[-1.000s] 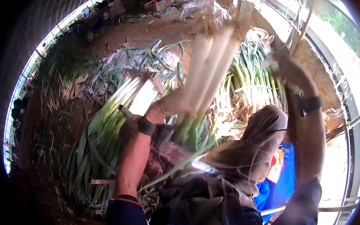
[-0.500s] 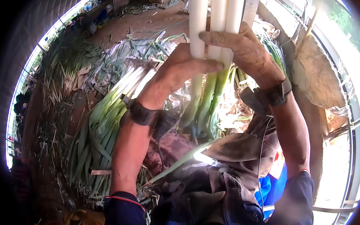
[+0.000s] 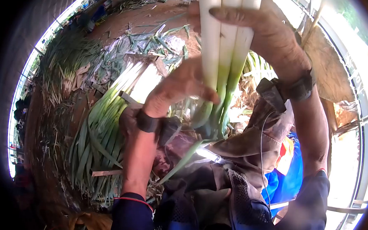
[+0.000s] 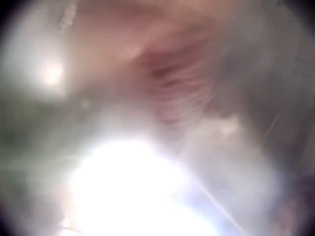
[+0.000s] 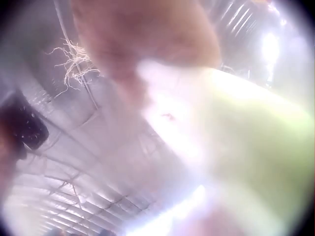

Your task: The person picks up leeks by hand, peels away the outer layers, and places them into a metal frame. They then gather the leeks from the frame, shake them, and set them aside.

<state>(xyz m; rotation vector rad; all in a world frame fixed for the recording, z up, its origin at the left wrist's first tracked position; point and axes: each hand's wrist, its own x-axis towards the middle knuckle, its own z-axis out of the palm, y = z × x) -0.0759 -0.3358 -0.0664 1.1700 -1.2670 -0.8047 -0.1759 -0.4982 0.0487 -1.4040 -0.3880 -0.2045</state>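
Three thick leeks [image 3: 223, 42] stand nearly upright in front of me, white shafts up and green leaves down between my legs. My right hand [image 3: 275, 40] grips the white shafts high up, its thumb lying across their front. Lower down, my left hand [image 3: 181, 85] holds the bundle from the left, where the white turns green, thumb over the near side. The root ends are beyond the top of the head view. Blurred skin of my left hand [image 4: 147, 54] fills much of the left wrist view. Beside my right hand [image 5: 147, 39], the right wrist view shows a glaring pale-green leek [image 5: 266, 147] and thin roots [image 5: 76, 66].
A large heap of leeks [image 3: 100, 131] lies at my left, by a wooden slat [image 3: 106, 173]. Another leek pile [image 3: 257, 67] is behind my right hand. Loose leaves and plastic [image 3: 133, 50] litter the soil ahead. Blue material [image 3: 292, 162] lies beside my right leg.
My right hand came in from the right and took hold of the leeks, then shifted up the shafts. The left hand sits a little lower than half a second ago. The bundle has come closer.
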